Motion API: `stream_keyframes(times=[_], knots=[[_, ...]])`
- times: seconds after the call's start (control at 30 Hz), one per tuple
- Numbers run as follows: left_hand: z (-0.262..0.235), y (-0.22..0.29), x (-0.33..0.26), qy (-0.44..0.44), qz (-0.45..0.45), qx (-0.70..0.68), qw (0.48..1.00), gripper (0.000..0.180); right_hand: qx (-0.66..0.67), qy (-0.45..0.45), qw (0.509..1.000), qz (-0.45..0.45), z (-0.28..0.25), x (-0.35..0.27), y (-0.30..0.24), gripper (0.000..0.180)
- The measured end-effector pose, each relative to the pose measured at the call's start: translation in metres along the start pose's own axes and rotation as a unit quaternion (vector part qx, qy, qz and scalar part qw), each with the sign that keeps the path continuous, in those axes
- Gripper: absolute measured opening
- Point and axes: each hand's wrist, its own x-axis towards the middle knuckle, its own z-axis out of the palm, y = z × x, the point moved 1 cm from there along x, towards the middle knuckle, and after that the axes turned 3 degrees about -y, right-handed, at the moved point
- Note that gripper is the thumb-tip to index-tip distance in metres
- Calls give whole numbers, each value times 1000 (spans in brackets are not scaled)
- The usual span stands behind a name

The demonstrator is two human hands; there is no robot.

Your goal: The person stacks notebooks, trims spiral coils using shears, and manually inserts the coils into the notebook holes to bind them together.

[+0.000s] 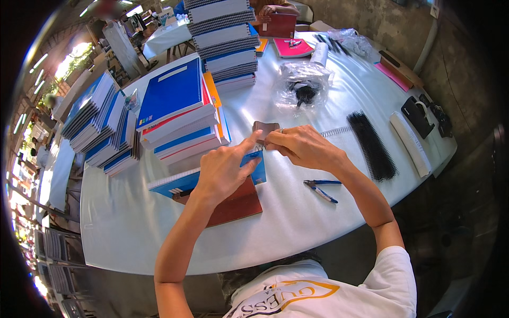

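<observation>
Left hand (225, 167): one of our two bare hands, thumb on the near cover and index finger at the upper edge of one blue-covered paper notebook (259, 170), which we hold with it
Right hand (302, 146): narrow, fingertips drawn together at the notebook's upper right corner; what lies between them is hidden, so we cannot tell whether they grip
Notebook's place: near the middle of one white-covered table (132, 217), just beyond one flat reddish-brown board (241, 206)
Past our fingertips: one small dark-brown block (266, 127)
To our right: one thin grey coil (336, 131), one bundle of black spiral coils (371, 146), one pair of blue-handled cutters (324, 196), one long white roll (411, 143)
To our left: one low stack of books with a blue cover on top (172, 90), one tall stack of spiral-bound books (225, 40)
Far side: one clear plastic bag (283, 79), one bright pink book (293, 49)
</observation>
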Motion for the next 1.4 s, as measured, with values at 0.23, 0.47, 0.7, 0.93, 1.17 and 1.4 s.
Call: stream_keyframes(times=[0.23, 0.47, 0.7, 0.93, 1.17, 1.4], knots=[[8, -1, -2, 35, 41, -37, 998, 48, -15, -73, 997, 3, -3, -1, -12, 14], [-2, 10, -6, -16, 14, -22, 1000, 45, -43, 103, 992, -57, 14, -7, -25, 11], [8, 7, -26, -66, 135, 78, 986, 40, 58, -127, 984, 110, 25, 42, 111, 22], [-12, 10, -35, -202, 122, 26, 972, 43, -75, -157, 976, 133, 122, 49, 185, 68], [-1, -10, -36, 83, 46, 64, 993, 84, 375, -207, 902, 52, 5, 40, 86, 61], [5, -9, -35, 116, 45, 27, 992, 93, 310, -317, 895, -57, -2, 41, 53, 59]])
